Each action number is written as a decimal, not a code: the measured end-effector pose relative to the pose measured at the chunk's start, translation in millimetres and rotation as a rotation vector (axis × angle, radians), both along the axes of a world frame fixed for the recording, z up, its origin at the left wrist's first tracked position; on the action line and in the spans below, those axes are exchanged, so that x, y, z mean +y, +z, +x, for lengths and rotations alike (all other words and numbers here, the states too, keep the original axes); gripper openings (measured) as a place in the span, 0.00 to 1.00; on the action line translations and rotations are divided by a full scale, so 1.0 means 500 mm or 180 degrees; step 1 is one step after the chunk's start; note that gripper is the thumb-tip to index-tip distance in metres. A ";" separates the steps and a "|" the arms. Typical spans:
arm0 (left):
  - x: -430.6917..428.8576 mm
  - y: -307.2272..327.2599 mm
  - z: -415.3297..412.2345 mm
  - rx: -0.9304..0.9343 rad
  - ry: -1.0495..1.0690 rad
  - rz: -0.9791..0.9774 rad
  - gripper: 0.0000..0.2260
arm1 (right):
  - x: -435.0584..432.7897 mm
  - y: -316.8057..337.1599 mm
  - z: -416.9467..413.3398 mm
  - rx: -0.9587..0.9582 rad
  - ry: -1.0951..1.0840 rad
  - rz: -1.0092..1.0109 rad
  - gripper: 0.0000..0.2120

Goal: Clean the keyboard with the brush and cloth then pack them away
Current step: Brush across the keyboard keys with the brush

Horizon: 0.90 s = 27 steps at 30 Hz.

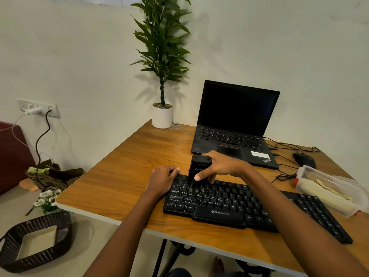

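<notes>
Upright brush (pixel 197 172) gripped by right hand (pixel 219 166) at left-end keys; keyboard (pixel 239 204), held by left hand (pixel 162 178) with curled fingers, extends rightward.

Home office corner: laptop (pixel 235 124), mouse (pixel 304 159), wooden desk (pixel 127 176).

The left hand (pixel 162 179) covers the far left corner of the keyboard (pixel 249 206). Fingers of the right hand (pixel 217 166) go out of sight behind the brush (pixel 197 172), whose bristles blur into the dark keys and whose label is too small to read. The cloth (pixel 327 191) shows only dimly through the cloudy box (pixel 311 172). The picture's edge cuts off the desk (pixel 129 176) at the right and the plant (pixel 162 47) at its top.
</notes>
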State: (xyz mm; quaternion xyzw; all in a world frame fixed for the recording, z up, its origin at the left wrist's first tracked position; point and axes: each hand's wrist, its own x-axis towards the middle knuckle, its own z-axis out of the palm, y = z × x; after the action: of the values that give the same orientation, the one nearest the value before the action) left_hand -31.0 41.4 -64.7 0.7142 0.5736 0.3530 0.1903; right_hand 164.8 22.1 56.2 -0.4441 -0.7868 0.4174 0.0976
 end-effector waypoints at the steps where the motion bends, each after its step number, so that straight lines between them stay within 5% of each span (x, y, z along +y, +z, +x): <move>1: 0.000 0.000 0.000 0.0006 0.0012 0.0013 0.14 | 0.000 0.003 -0.004 -0.0051 0.0101 -0.0096 0.08; 6: -0.001 0.002 0.001 -0.0017 -0.0017 0.0000 0.14 | -0.002 -0.004 -0.012 0.0044 0.0050 -0.0036 0.09; 11: 0.004 -0.002 0.001 0.0053 0.0012 -0.0014 0.15 | 0.002 0.030 0.008 -0.0605 0.0013 -0.0201 0.08; 27: 0.005 -0.004 0.000 0.0028 0.0018 -0.0016 0.14 | -0.001 -0.004 -0.012 0.0003 -0.0127 0.0271 0.09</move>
State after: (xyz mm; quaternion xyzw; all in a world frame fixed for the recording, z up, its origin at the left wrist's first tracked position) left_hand -30.8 44.0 -66.7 0.7137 0.5773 0.3489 0.1887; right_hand 159.0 21.7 54.0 -0.4549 -0.7948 0.3817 0.1251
